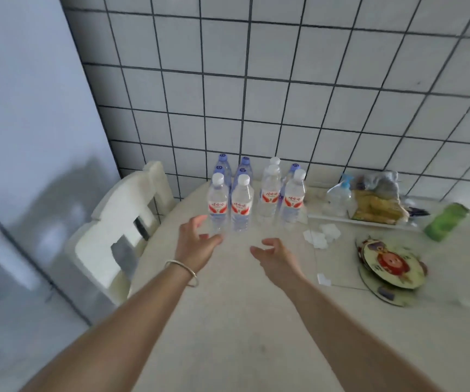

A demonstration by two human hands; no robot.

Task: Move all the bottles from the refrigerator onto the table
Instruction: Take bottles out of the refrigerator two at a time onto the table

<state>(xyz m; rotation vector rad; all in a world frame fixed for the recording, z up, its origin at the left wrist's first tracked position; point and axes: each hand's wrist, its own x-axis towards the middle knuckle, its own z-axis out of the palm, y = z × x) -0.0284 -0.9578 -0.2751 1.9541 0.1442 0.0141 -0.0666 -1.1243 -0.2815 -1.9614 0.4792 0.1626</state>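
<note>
- Gripping nothing: left hand (pixel 197 240) spread with loosely bent fingers, just short of the front-left water bottle (pixel 217 203), thumb tip close to its base but contact not clear through the blur.
- Right hand (pixel 274 257) likewise empty, fingers relaxed and slightly curled, palm turned inward, hovering above the table (pixel 228 321) a little nearer the camera than the bottle cluster.
- Silver bangle (pixel 184 271) around the left wrist.
- Eight water bottles upright on the table, grouped against the tiled wall (pixel 284 94): white-capped, red-labelled ones at the front, blue-capped bottles (pixel 222 165) behind them, nearest the wall.
- White chair (pixel 120 222) just left of the bottle cluster, tucked at the table edge.
- Right of the bottle cluster: spray bottle (pixel 340 193), bagged yellow food (pixel 378 207), green bottle (pixel 446 222) lying tilted, crumpled white tissues (pixel 321 236).
- Round patterned mats (pixel 389 267) stacked farther right and closer to the camera than the cluster.
</note>
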